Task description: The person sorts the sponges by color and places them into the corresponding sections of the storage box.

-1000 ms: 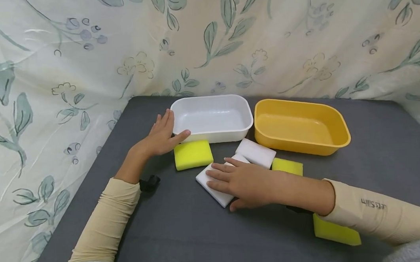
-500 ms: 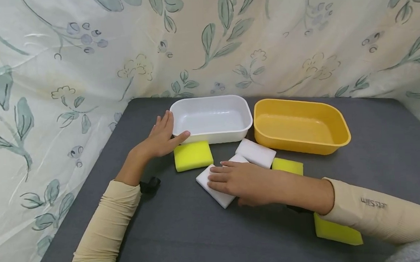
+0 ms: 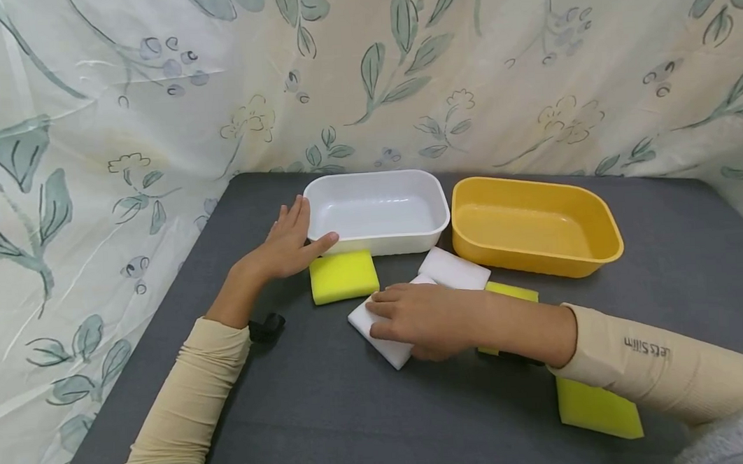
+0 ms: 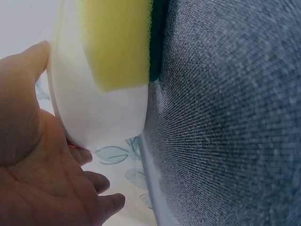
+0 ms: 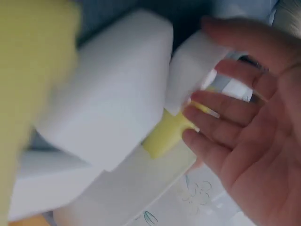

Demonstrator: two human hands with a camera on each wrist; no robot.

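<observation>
My left hand point(image 3: 286, 243) lies along the left end of a white tub point(image 3: 378, 244), fingers straight along its side and thumb over the front rim. A yellow sponge point(image 3: 344, 277) stands against the tub's front; the left wrist view shows its dark green backing point(image 4: 158, 42). Above a white sponge block point(image 3: 377, 333) is my right hand point(image 3: 429, 320), its fingers bent slightly. In the right wrist view its fingers point(image 5: 221, 127) and thumb are spread apart near a small white block point(image 5: 190, 70), with a larger white block point(image 5: 113, 89) closer to the camera.
A yellow tub point(image 3: 537, 258) stands right of the white one. Another white block point(image 3: 454, 268) lies before the tubs. Yellow sponges lie partly under the right forearm, one behind it point(image 3: 511, 291) and one in front point(image 3: 598, 408). A floral curtain point(image 3: 363, 71) hangs behind the grey table.
My right hand's fingers have drawn closer together and bent a little over the white block. The right forearm has shifted slightly, exposing a yellow corner below it. My left hand stays at the tub.
</observation>
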